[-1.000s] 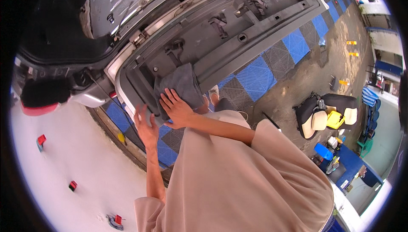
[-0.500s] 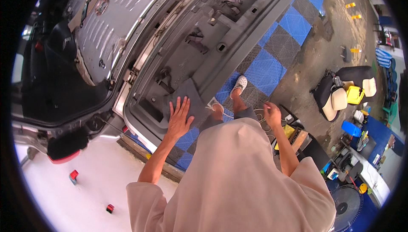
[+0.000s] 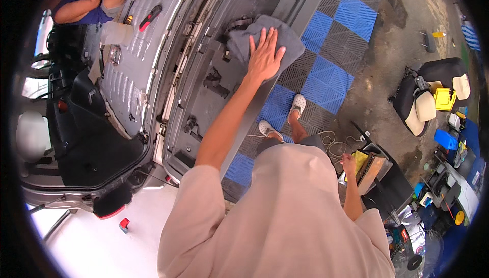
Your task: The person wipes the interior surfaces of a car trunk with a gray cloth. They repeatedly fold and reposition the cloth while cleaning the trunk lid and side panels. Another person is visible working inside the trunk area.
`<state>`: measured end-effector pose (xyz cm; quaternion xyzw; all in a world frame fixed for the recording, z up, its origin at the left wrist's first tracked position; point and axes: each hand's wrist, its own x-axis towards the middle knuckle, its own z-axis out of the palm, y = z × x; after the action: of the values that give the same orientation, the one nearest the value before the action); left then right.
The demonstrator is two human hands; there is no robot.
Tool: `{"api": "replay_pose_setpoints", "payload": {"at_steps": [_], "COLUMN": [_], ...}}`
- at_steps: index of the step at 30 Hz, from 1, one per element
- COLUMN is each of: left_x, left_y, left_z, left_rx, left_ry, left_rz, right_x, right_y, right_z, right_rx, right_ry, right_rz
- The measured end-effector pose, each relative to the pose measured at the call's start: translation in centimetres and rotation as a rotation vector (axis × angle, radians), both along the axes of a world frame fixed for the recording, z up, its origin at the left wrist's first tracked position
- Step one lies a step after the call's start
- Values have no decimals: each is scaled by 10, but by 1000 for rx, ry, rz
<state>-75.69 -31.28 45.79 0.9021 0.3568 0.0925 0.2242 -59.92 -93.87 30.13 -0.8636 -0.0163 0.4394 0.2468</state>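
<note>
My left hand (image 3: pixel 265 59) lies flat on a folded grey cloth (image 3: pixel 291 49), its fingers stretched out. Beneath the cloth is the grey inner panel (image 3: pixel 232 87) of a lowered vehicle tailgate, with dark straps (image 3: pixel 216 82) in its recesses. The cloth rests over the panel's outer edge and hides part of it. Away from the panel, beside a box-like wooden item (image 3: pixel 372 173), my right hand (image 3: pixel 348 163) hangs with its fingers curled in. Nothing shows in it.
Another person's bent leg and arm (image 3: pixel 102 0) show inside the bare metal cargo floor (image 3: pixel 130 69), near a red-and-black tool (image 3: pixel 150 18). Blue and grey tiles (image 3: pixel 326 79) cover the floor. A removed seat (image 3: pixel 420 102), a yellow case (image 3: pixel 444 99) and loose cables (image 3: pixel 333 143) lie to the right.
My left hand and the cloth have moved away from me along the panel, from its near end to farther up. The other person's leg and arm have come into view.
</note>
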Motion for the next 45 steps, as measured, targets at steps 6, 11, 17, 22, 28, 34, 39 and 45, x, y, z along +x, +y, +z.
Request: {"api": "replay_pose_setpoints", "payload": {"at_steps": [6, 11, 17, 22, 28, 34, 39, 45], "left_x": [-9, -79, -77, -78, -102, -73, 32, 149], "left_y": [-12, -80, -31, -16, -56, -22, 43, 115], "left_z": [3, 19, -9, -12, 12, 26, 5, -14], "left_rx": [-14, -54, -7, -46, -175, -213, -49, 37], "left_ry": [-12, 187, 55, 93, 87, 96, 39, -26], "left_rz": [29, 235, 490, 514, 38, -145, -185, -149], "right_x": [48, 89, 84, 60, 40, 35, 40, 32], "right_y": [41, 103, 140, 116, 82, 116, 147, 142], "right_z": [-15, 1, 18, 8, 7, 30, 50, 59], "right_rx": [11, 92, 163, 103, -144, -16, 61, 117], "right_ry": [65, 46, 25, 83, 175, 93, 10, -43], "right_rz": [-21, 38, 15, -42, -108, -166, -206, -254]}}
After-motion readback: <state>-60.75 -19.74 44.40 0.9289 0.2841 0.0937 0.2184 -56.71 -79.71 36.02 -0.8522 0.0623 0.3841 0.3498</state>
